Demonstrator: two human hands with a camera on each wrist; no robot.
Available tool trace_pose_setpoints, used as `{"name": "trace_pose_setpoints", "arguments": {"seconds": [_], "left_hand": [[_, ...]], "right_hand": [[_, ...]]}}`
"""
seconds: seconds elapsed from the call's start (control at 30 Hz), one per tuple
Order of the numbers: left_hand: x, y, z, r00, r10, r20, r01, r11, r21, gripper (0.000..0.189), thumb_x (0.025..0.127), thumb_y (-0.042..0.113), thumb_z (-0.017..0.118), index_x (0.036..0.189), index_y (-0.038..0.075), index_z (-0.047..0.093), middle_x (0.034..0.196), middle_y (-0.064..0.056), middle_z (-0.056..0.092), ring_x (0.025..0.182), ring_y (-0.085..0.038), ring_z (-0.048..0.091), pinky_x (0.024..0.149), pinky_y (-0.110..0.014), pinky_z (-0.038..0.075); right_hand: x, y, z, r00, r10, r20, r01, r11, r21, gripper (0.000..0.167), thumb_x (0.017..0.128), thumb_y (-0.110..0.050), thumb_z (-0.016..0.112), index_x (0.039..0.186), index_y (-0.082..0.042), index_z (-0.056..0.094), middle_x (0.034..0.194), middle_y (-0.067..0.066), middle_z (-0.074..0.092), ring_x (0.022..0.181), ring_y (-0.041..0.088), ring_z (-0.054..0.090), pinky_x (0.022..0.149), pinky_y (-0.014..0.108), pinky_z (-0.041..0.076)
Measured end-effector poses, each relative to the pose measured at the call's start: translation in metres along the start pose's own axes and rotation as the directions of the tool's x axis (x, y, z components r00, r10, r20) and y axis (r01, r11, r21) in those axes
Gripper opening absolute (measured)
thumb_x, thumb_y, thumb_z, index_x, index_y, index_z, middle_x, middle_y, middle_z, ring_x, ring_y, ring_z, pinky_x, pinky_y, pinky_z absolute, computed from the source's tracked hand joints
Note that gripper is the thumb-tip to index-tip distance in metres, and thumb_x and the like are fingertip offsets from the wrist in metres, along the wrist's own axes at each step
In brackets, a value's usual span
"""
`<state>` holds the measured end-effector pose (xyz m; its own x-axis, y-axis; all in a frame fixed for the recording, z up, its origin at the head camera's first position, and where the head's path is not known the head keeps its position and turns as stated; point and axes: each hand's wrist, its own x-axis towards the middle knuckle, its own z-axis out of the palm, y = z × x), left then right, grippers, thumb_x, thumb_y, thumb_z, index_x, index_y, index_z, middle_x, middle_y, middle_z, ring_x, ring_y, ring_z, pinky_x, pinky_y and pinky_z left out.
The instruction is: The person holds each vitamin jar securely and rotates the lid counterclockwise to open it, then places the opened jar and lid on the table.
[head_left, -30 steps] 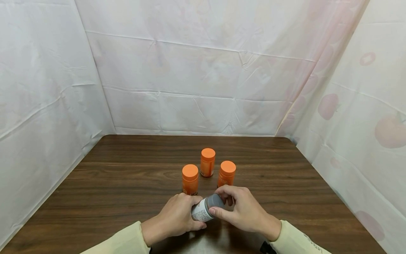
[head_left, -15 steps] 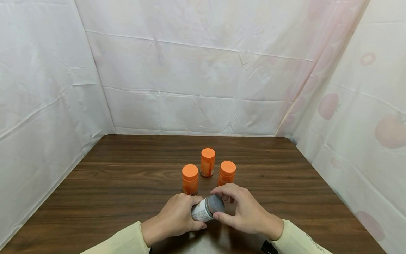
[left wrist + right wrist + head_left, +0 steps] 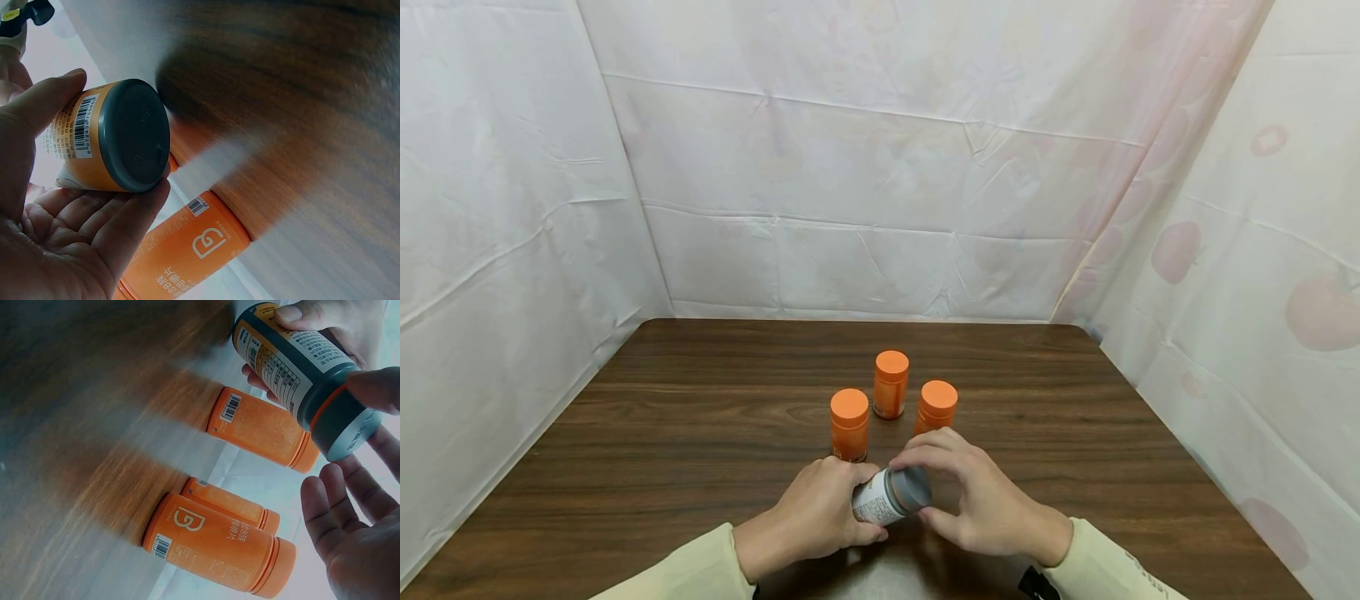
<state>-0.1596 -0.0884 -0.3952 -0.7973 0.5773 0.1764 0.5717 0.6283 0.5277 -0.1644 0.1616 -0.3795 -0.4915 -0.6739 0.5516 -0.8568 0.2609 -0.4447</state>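
My left hand (image 3: 816, 512) grips a dark grey supplement bottle (image 3: 874, 500) with a printed white label, tilted so its cap points right toward the other hand. From the left wrist view, the bottle's dark base (image 3: 136, 134) faces the camera, with thumb above and fingers below the body. My right hand (image 3: 985, 500) holds the grey screw cap (image 3: 913, 488) between thumb and fingertips. In the right wrist view the cap (image 3: 350, 428) sits on the bottle's end, an orange ring at its lower edge, the thumb on one side and fingers on the other.
Three orange bottles stand upright just beyond my hands: a left one (image 3: 850, 425), a rear one (image 3: 891, 385) and a right one (image 3: 936, 407), partly hidden by my right hand. The brown wooden table (image 3: 625, 467) is enclosed by white sheets (image 3: 865, 167).
My right fingers have shifted up and left over the cap's edge, while the thumb has slid right and down around it. The left hand and orange bottles have stayed in place.
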Motion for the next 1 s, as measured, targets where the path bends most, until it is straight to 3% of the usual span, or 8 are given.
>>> {"name": "trace_pose_setpoints", "arguments": {"seconds": [0.17, 0.37, 0.53, 0.67, 1.0], "left_hand": [[-0.0004, 0.0001, 0.0001, 1.000, 0.002, -0.002, -0.002, 1.000, 0.004, 0.039, 0.070, 0.034, 0.095, 0.101, 0.024, 0.073, 0.082, 0.020, 0.065, 0.070, 0.004, 0.058, 0.063, -0.023, 0.050], [-0.0007, 0.0002, 0.0003, 1.000, 0.008, -0.009, -0.007, 1.000, 0.010, 0.037, 0.070, 0.034, 0.095, 0.096, 0.025, 0.072, 0.079, 0.021, 0.063, 0.068, 0.004, 0.056, 0.061, -0.023, 0.048], [-0.0010, 0.0001, 0.0005, 1.000, 0.011, -0.013, -0.011, 1.000, 0.012, 0.037, 0.069, 0.034, 0.095, 0.097, 0.025, 0.072, 0.078, 0.021, 0.063, 0.068, 0.004, 0.056, 0.061, -0.023, 0.048], [-0.0014, -0.0002, 0.0010, 1.000, 0.013, -0.020, -0.013, 1.000, 0.012, 0.038, 0.069, 0.034, 0.096, 0.098, 0.025, 0.073, 0.079, 0.021, 0.063, 0.068, 0.004, 0.056, 0.061, -0.023, 0.048], [-0.0022, 0.0002, 0.0006, 1.000, 0.014, -0.020, -0.014, 1.000, 0.004, 0.039, 0.069, 0.034, 0.096, 0.099, 0.024, 0.074, 0.080, 0.020, 0.064, 0.069, 0.004, 0.057, 0.061, -0.023, 0.049]], "right_hand": [[-0.0001, -0.0017, -0.0008, 1.000, 0.010, 0.011, -0.009, 1.000, -0.008, 0.073, 0.066, 0.007, 0.084, 0.131, -0.021, 0.064, 0.130, -0.005, 0.058, 0.120, 0.013, 0.053, 0.096, 0.032, 0.050], [0.0025, -0.0027, 0.0009, 1.000, 0.019, -0.021, -0.019, 1.000, -0.013, 0.067, 0.078, -0.013, 0.088, 0.137, -0.022, 0.059, 0.128, -0.004, 0.060, 0.117, 0.014, 0.056, 0.094, 0.034, 0.052], [0.0017, -0.0033, 0.0024, 0.987, 0.149, -0.057, -0.152, 0.988, -0.034, 0.052, 0.086, -0.036, 0.084, 0.132, -0.027, 0.061, 0.118, -0.009, 0.063, 0.102, 0.013, 0.060, 0.082, 0.035, 0.055], [0.0009, -0.0037, 0.0031, 0.969, 0.232, -0.081, -0.237, 0.970, -0.059, 0.043, 0.087, -0.044, 0.082, 0.123, -0.026, 0.065, 0.102, -0.014, 0.064, 0.088, 0.013, 0.061, 0.073, 0.032, 0.052], [0.0029, -0.0047, 0.0043, 0.960, 0.275, -0.059, -0.278, 0.960, -0.043, 0.030, 0.089, -0.046, 0.080, 0.106, -0.023, 0.069, 0.082, -0.014, 0.063, 0.069, 0.015, 0.058, 0.061, 0.024, 0.047]]}}
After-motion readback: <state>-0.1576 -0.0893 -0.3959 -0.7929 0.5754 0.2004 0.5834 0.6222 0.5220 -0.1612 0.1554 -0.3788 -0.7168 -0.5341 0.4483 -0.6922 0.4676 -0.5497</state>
